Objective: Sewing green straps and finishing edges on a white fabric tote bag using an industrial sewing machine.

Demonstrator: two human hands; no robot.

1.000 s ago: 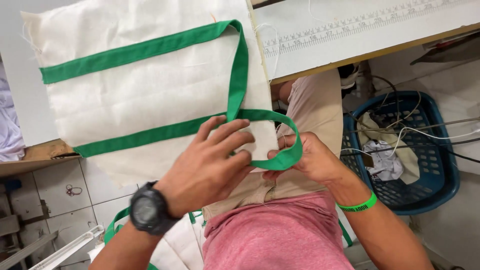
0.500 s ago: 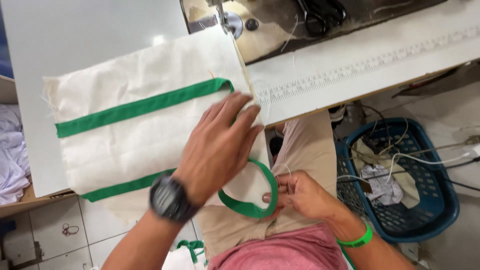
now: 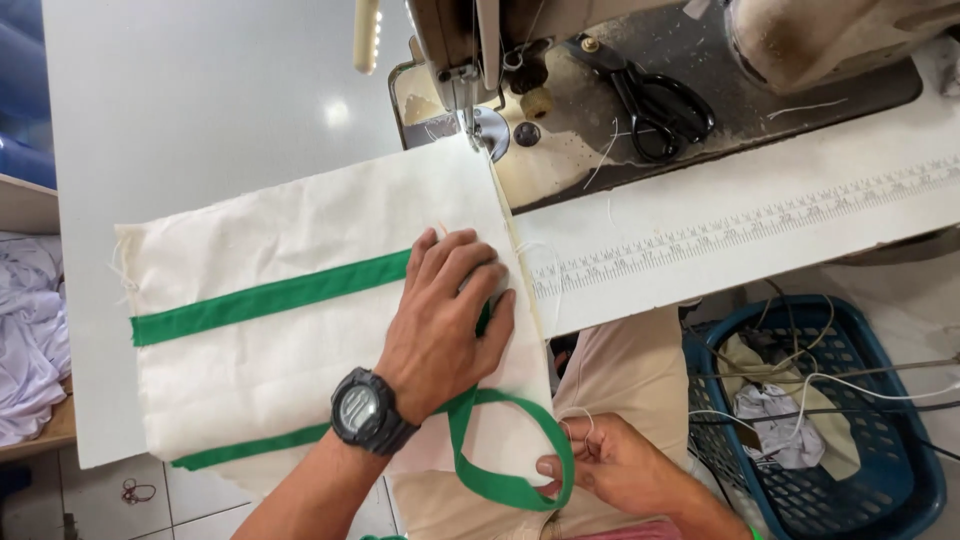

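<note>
A cream fabric bag [image 3: 300,330] with two green straps is laid flat across the centre left of the frame, on the grey-white table top [image 3: 200,110]. Its right edge is aligned just below the needle area of the sewing machine [image 3: 470,60] at the upper centre; its lower edge overhangs the table edge. The left hand [image 3: 440,320], with a black wristwatch [image 3: 368,410] on the wrist, is pressed flat on the bag near its right edge, with the fingers extended and slightly spread, covering the end of the upper strap. A green handle loop [image 3: 510,450] hangs off the lower right corner of the bag, over the lap. The right hand [image 3: 610,465], at the lower centre right, is placed against the outer edge of this loop; the thumb and fingertips are pinched narrowly, apparently on a thin thread, though the grip cannot be told with certainty.

Black scissors [image 3: 655,100] lie on the machine bed at the upper right. A printed ruler strip [image 3: 750,225] runs along the table's front edge. Open table surface is available at the upper left. A blue basket [image 3: 900,470] with cloth scraps stands at the lower right.
</note>
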